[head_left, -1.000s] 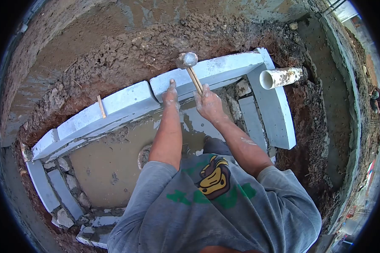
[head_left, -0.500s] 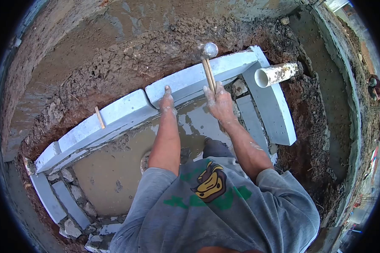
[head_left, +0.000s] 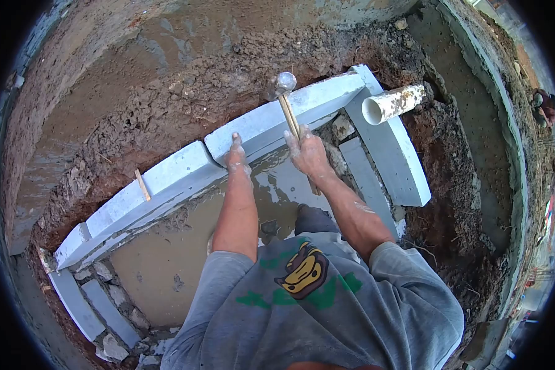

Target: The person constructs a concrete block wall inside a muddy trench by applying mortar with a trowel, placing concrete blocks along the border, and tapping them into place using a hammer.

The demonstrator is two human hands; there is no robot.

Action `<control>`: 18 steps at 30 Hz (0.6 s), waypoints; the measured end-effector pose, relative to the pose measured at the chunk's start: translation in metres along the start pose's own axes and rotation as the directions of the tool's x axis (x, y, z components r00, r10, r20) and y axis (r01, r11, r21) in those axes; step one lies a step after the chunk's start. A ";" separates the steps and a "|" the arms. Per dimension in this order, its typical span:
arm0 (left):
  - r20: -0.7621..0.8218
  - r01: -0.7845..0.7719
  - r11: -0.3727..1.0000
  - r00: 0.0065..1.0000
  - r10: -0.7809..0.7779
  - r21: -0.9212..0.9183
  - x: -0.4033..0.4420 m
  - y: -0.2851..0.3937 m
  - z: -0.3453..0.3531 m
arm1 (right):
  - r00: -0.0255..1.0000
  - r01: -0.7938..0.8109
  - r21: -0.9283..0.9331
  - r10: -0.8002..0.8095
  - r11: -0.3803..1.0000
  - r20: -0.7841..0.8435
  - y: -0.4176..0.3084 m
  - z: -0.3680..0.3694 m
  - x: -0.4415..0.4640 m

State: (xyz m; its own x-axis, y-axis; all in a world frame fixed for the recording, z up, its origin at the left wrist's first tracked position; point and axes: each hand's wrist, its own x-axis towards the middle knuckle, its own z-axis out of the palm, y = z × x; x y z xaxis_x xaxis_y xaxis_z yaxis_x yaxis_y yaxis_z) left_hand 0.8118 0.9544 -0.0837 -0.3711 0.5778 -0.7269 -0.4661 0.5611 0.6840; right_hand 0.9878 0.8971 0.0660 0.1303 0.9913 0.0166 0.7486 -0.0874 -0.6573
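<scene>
My right hand (head_left: 308,154) is wrapped round the wooden handle of a hammer (head_left: 285,83), whose metal head is over the back edge of a pale concrete block (head_left: 271,123). My left hand (head_left: 237,155) rests against the front of that block near its left end, thumb on top; its other fingers are mostly hidden below. A narrow gap parts this block from a second pale block (head_left: 172,169) to the left. On that one lies a small wooden stick (head_left: 142,185).
A white pipe (head_left: 393,105) sticks out above the right-hand slab (head_left: 391,154). Muddy water (head_left: 160,265) covers the pit floor, bordered by stones and slabs. Earth walls surround the pit. Another person (head_left: 544,108) is at the far right edge.
The hammer first moved right along the block, then back left, with my right hand round it. My left hand stays near the block's left end. The whole view has shifted and turned slightly.
</scene>
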 end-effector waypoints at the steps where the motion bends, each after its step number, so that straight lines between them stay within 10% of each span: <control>1: -0.012 -0.001 1.000 1.000 0.001 0.006 -0.001 0.001 0.000 | 1.000 0.004 0.022 -0.004 1.000 0.008 -0.010 -0.007 -0.004; 11: 0.044 0.048 0.998 0.998 -0.046 -0.048 -0.005 0.007 -0.001 | 0.978 0.035 -0.175 0.003 0.984 0.210 0.008 0.039 0.000; 18: -0.043 -0.008 1.000 0.999 0.008 0.000 -0.028 0.017 0.000 | 0.988 0.128 0.038 -0.131 0.991 0.081 -0.017 0.009 -0.016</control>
State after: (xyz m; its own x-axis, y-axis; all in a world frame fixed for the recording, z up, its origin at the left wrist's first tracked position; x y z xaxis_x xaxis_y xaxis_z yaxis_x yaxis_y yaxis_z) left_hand 0.8144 0.9479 -0.0512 -0.4092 0.5558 -0.7236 -0.4636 0.5564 0.6895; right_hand 0.9668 0.8841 0.0704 -0.0215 0.9989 0.0416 0.7340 0.0440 -0.6777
